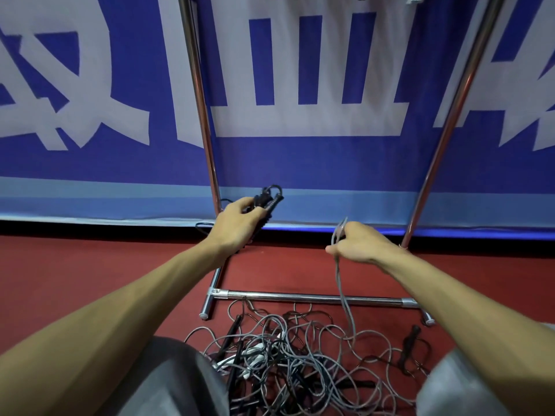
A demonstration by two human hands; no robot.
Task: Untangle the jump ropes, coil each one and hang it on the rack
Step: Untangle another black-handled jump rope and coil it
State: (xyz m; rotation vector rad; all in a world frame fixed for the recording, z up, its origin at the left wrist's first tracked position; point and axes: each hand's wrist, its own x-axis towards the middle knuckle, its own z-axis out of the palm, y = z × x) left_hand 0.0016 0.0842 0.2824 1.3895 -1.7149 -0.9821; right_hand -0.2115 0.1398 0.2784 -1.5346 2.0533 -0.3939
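My left hand [237,223] grips a pair of black jump-rope handles [267,202], raised in front of the rack's left post [199,94]. My right hand [357,241] pinches a grey rope strand [342,283] that hangs down into the pile. A tangled pile of grey and black jump ropes [300,355] lies on the red floor between my knees, just in front of the rack's bottom crossbar [315,297]. One black handle [410,343] lies at the pile's right edge. The rack's top is out of view.
The metal rack's right post [450,115] slants up to the right. A blue and white banner wall [300,160] stands right behind the rack. Red floor [90,271] spreads to the left. My grey-clad knees [168,379] frame the pile.
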